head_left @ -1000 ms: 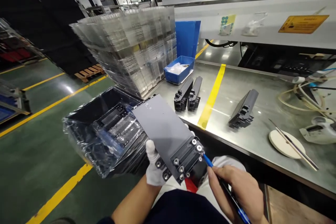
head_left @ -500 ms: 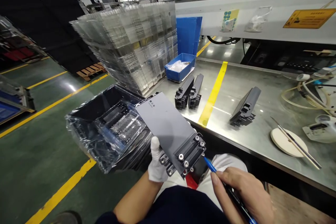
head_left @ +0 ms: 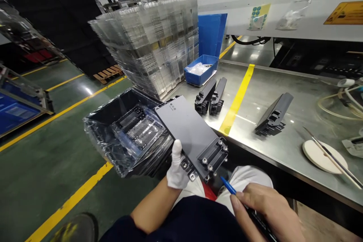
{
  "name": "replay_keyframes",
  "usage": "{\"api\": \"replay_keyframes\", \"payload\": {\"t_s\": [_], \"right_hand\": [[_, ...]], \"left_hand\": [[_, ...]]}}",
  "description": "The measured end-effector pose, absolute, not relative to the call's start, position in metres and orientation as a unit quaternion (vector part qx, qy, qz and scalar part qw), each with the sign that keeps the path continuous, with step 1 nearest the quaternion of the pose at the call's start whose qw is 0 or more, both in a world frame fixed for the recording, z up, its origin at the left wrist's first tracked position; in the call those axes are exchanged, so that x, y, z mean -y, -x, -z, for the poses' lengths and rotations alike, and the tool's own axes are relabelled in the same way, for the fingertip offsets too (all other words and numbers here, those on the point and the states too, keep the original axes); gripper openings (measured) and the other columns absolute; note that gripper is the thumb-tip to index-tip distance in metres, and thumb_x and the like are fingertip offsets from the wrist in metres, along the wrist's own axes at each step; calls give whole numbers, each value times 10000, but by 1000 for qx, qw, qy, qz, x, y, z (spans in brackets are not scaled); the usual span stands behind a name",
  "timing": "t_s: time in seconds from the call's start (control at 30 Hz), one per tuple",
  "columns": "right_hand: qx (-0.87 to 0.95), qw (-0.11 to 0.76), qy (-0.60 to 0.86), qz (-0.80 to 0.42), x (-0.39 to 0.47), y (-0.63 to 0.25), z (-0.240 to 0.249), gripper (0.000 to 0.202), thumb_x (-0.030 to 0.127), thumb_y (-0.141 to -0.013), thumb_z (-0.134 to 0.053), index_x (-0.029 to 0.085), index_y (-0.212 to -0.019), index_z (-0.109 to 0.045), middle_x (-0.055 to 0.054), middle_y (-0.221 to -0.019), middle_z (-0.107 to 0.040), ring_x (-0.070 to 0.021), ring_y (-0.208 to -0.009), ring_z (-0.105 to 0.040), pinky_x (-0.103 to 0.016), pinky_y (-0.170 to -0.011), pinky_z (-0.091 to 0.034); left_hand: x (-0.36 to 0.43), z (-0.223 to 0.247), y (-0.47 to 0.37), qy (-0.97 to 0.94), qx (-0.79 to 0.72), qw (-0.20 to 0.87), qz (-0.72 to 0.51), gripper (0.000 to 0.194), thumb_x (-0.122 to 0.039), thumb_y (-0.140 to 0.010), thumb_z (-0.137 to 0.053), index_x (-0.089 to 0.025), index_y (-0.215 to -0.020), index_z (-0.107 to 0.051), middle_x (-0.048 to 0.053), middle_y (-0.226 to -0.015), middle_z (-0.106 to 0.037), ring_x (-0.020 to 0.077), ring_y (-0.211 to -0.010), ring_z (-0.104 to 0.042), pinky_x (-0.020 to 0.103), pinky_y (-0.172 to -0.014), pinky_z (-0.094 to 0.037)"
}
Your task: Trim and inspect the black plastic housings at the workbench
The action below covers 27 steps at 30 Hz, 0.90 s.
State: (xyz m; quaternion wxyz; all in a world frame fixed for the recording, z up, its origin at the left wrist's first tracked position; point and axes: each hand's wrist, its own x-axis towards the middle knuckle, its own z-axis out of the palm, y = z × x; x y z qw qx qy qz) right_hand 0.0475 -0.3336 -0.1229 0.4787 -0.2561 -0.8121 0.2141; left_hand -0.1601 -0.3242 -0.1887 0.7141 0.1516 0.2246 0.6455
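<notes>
I see the flat grey metal plate with a screwed black bracket (head_left: 193,136) over my lap, long axis pointing up-left toward the steel worktop (head_left: 255,94) and green floor (head_left: 42,159). My gloved left hand (head_left: 177,166) clasps its bracket end; my right hand (head_left: 263,208) pinches a blue pen (head_left: 228,186).

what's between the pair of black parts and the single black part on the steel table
In the head view, a yellow tape stripe crosses the steel table between the pair of black parts and the single black part.

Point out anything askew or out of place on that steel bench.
One dark grey finned part lies alone right of the yellow stripe, angled, while two like parts sit paired left of it. A thin stick overhangs the round white disc. No damage or spill visible.
</notes>
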Motion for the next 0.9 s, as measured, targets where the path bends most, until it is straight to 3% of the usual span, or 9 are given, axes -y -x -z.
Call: {"api": "replay_keyframes", "payload": {"t_s": [0.17,0.37,0.6,0.9], "right_hand": [[819,480,238,-206,331,-42,126,208,-10,-879,-617,193,-920,-615,62,-572,-542,-89,-440,-485,-250,-451,-383],[804,495,228,-236,332,-41,129,219,-21,-873,-635,192,-921,-620,50,-597,-573,-94,-462,-510,-251,-478,-417],[819,488,227,-200,328,-31,133,188,-14,-885,-621,175,-882,-628,52,-579,-575,-88,-453,-534,-235,-487,-445],[822,476,238,-203,329,-36,141,177,15,-886,-658,187,-915,-626,37,-630,-632,-95,-493,-588,-227,-525,-483]], "left_hand": [[320,179,157,-148,-252,700,-652,619,-751,-774,-701,-269,-1148,-801,33,-1355,-715,364,-1477,-444,493,-1284,-262],[317,184,159,-141,-227,723,-637,719,-753,-794,-675,-232,-1288,-722,66,-1429,-664,351,-1526,-361,502,-1300,-206],[315,180,156,-129,-258,697,-657,700,-737,-769,-713,-173,-1180,-763,87,-1401,-683,345,-1535,-345,455,-1304,-216],[312,182,156,-127,-254,696,-660,715,-729,-767,-712,-181,-1226,-739,89,-1428,-662,347,-1548,-313,471,-1315,-175]]}}
